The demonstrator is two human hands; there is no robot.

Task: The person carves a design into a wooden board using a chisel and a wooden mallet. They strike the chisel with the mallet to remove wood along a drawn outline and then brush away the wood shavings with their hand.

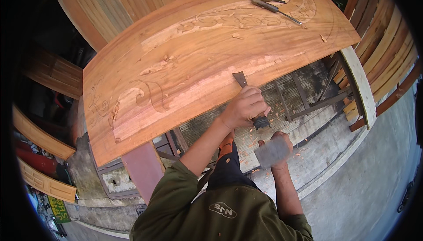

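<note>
Chisel, its dark blade flaring wide, at the near edge of a carved reddish-brown panel; left hand wraps fingers around it, right hand grips a blurred grey mallet.

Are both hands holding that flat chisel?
No, only the left hand grips the flat chisel; the right hand holds what looks like a gray mallet, blurred and apart from it.
</note>
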